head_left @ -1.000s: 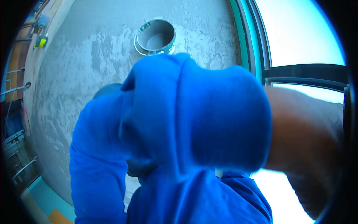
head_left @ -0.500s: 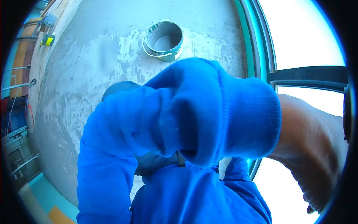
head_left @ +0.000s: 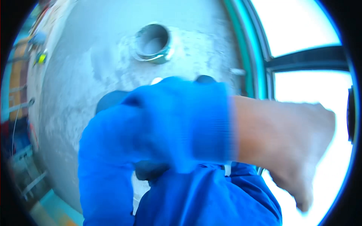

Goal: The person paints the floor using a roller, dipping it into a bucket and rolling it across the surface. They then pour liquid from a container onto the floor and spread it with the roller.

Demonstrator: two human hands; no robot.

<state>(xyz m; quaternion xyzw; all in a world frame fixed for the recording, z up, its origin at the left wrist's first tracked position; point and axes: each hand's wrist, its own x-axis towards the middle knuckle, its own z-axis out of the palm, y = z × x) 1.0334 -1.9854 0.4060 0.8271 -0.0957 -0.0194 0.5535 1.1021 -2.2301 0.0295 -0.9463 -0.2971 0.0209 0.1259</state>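
Note:
My left arm, in a blue sleeve [head_left: 166, 124] with a ribbed cuff, reaches across in front of me to the right. Beyond the cuff my left hand [head_left: 301, 147] is bent downward against the bright window [head_left: 294, 88]. Motion smears its fingers, and no held thing can be made out. The hand is nearest to the window and its dark crossbar [head_left: 309, 60]; contact with them cannot be judged. My right hand does not show. A bucket [head_left: 151, 43] with a whitish, smeared rim and grey inside stands upright on the floor, beyond my sleeve and apart from my hand.
The grey floor [head_left: 90, 64] carries pale smears. A teal and dark window frame [head_left: 252, 49] runs along the right. Blurred metal bars, cloth and a small yellow item [head_left: 41, 58] line the left edge. Dark rounded shapes [head_left: 111, 101] show beside my sleeve.
My left forearm and hand have swung left across the view, and the wrist shows more fully. The bucket and window frame have shifted slightly left in the picture as the camera moved.

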